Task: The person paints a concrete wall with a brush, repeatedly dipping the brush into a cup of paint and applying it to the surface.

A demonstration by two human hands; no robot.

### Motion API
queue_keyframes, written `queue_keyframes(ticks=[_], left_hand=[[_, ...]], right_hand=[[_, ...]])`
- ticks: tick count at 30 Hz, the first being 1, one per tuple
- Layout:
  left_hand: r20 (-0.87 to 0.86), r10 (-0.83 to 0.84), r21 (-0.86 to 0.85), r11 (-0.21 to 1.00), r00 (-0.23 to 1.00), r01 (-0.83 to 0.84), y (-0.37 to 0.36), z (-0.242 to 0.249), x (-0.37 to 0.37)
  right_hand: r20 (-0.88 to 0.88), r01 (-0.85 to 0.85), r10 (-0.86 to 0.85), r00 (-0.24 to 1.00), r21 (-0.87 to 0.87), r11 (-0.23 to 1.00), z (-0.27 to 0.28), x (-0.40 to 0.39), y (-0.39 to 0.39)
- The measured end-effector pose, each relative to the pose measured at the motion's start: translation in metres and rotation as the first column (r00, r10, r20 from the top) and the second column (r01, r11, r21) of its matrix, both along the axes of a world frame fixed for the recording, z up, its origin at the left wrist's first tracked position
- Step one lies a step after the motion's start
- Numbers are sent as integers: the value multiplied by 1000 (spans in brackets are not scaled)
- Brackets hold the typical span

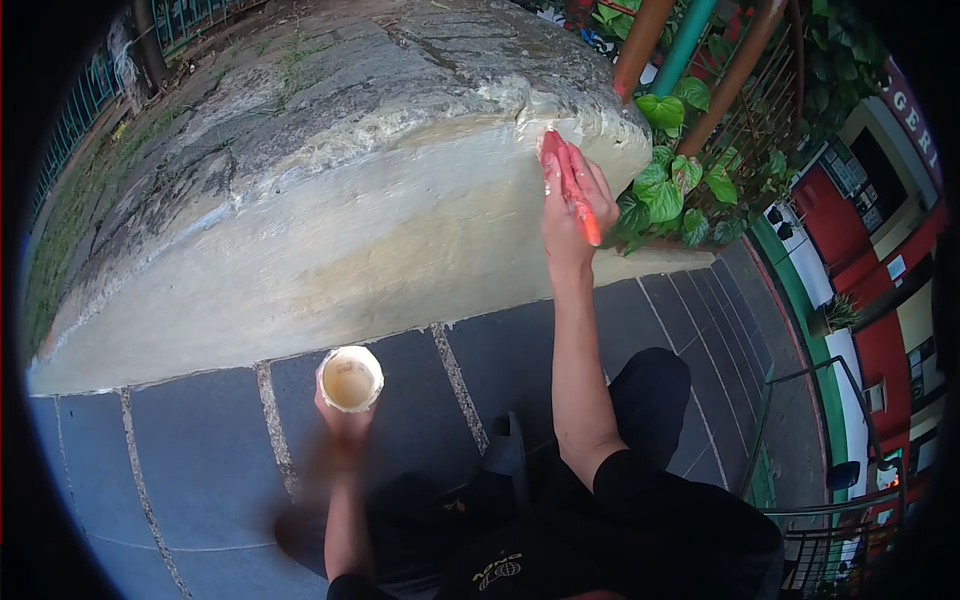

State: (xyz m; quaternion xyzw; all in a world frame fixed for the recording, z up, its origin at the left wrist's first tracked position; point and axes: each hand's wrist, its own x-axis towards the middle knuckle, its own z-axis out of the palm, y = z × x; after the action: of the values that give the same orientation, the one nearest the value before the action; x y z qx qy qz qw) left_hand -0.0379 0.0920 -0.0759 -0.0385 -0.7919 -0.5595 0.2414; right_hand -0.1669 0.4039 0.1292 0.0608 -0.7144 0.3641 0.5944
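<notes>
My right hand (577, 215) grips a paintbrush (570, 185) with a red-orange handle, its bristle end against the upper part of a low cream wall (400, 230). White smears mark the fingers and the brush. Fresh-looking pale paint (545, 130) lies along the wall's rough top edge around the brush tip. Low down, in front of the wall's foot, my left hand (346, 418) is wrapped round a white cup (350, 379). Its mouth faces up toward me, showing pale cream paint inside and a coated rim.
Weathered stone paving (400, 55) tops the wall. Green leaves (665, 195) and brown and green posts (690, 45) stand close to the right of my right hand. Dark floor tiles (200, 450) run along the wall's base. A dark metal railing (815, 510) is at lower right.
</notes>
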Motion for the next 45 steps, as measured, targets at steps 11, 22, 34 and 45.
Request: queue_keyframes(ticks=[11,22,34,45], left_hand=[[32,17,-28,999,999,-16,-1,10,5],[124,-8,36,999,992,4,6,0,3],[117,-65,80,995,991,56,14,-11,8],[148,14,-117,993,989,3,22,-28,15]], right_hand=[[11,-359,363,932,-133,924,9,-8,-44],[-100,-243,265,959,190,951,-5,10,-121],[-48,39,-66,997,-426,904,-41,-33,127],[-133,-352,352,926,27,936,-7,-3,-38]])
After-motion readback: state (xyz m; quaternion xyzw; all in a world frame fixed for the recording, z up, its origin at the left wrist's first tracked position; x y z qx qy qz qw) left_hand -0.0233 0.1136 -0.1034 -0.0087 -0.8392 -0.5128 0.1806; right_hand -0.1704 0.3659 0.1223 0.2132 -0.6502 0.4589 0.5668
